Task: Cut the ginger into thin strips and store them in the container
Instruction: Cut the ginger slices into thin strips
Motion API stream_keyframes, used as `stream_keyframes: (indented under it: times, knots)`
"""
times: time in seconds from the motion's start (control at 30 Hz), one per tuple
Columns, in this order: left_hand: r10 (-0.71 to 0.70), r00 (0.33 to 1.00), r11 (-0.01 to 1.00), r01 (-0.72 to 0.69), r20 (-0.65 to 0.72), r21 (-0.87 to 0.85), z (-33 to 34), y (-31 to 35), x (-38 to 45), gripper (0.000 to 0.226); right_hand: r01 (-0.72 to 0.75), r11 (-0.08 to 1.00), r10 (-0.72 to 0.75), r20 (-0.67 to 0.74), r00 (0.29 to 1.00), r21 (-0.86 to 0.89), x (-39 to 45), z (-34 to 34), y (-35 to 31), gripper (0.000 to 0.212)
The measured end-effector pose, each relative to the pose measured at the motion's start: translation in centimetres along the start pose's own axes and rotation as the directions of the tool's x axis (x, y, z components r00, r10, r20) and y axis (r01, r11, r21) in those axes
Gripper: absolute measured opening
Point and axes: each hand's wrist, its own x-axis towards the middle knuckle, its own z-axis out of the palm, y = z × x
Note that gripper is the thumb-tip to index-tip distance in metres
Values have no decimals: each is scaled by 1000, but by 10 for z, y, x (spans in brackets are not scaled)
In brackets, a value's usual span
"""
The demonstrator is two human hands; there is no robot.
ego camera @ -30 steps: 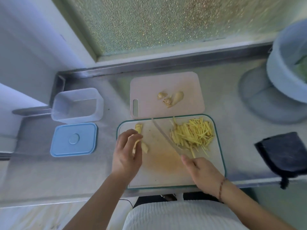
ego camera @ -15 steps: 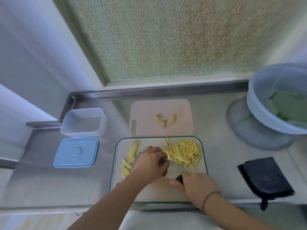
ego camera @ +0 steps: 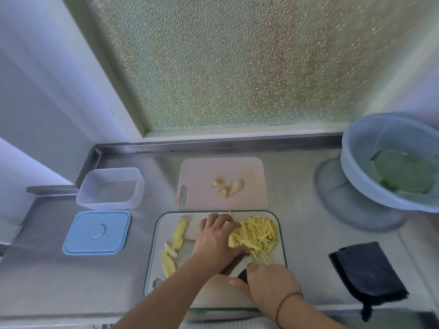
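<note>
— Two hands on the cutting board (ego camera: 152, 252) at the bench's front edge. Which step?

— Still cutting, I'd judge. The strips (ego camera: 257, 235) are heaped at its right side, uncut ginger slices (ego camera: 175, 243) along its left edge. Next: steady a slice and cut it fine.

— The hands?

— Left hand (ego camera: 217, 238), fingers curled, presses on the strips' left edge; whether it pinches any, I cannot tell. Right hand (ego camera: 268, 284) grips the knife (ego camera: 234, 267). The container (ego camera: 110, 188) stands open at the bench's back left, lid (ego camera: 97, 232) beside it.

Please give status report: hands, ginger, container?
Left hand on ginger strips; right hand grips knife handle. Slices uncut. Container empty, lid off. Nothing blocking.
</note>
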Motion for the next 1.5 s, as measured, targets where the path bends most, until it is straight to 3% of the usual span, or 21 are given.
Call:
stream_keyframes:
  times: [0.1, 0.17, 0.23, 0.27, 0.33, 0.37, 0.47, 0.57, 0.7, 0.83, 0.93, 1.27, 1.43, 1.5]
  knots:
    - [-28, 997, 1000, 29, -76, 10, 5, -4, 9, 34, 7, 1000, -7, 61, 998, -1, -3, -6, 1, 91]
    - [-23, 988, 1000, 20, -154, -18, 3, -6, 10, 25, 9, 1000, -9, 87, 996, -7, -5, -9, 2, 104]
    - [15, 969, 998, -28, -248, -49, 1, -13, 13, 27, 8, 1000, -8, 83, 996, -2, -4, -5, 5, 97]
    - [42, 958, 997, -58, -284, -46, -1, -19, 12, 15, 0, 1000, -1, 78, 997, 14, -3, -3, 7, 91]
    - [20, 945, 996, -47, -325, -74, -11, -33, 12, 41, -11, 998, 6, 74, 997, 68, -1, -3, 9, 100]
    - [-28, 942, 992, -15, -334, -126, -17, -43, 11, 49, -26, 995, 18, 84, 996, 92, -1, -2, 12, 100]
    - [-270, 874, 952, 180, -404, -248, -35, -75, -7, 36, -111, 969, 103, 50, 993, 221, 1, -1, 20, 70]
    - [-480, 796, 870, 377, -369, -319, -48, -104, -30, 25, -179, 876, 214, -29, 976, 447, 3, 2, 23, 72]
    - [-481, 853, 873, 444, -205, -201, -50, -116, -38, 26, -200, 674, 317, -35, 948, 711, 6, -6, 23, 66]
    - [-500, 866, 866, 500, 13, 24, -53, -104, -28, 44, -174, 605, 311, -29, 950, 777, 9, -14, 21, 64]
    - [-495, 864, 867, 482, 91, 128, -50, -96, -17, 37, -177, 624, 310, -33, 950, 761, 10, -15, 17, 64]
    - [-624, 776, 720, 617, 93, -318, -65, -111, -17, 16, -179, 576, 303, -5, 953, 797, 6, -11, 10, 64]
    - [-575, 794, 728, 607, 197, -319, -66, -108, -38, 15, -225, 552, 323, 43, 945, 803, 4, -4, 10, 67]
    - [-587, 789, 707, 608, 180, -361, -64, -108, -44, 14, -228, 547, 318, 52, 947, 805, 3, -2, 8, 67]
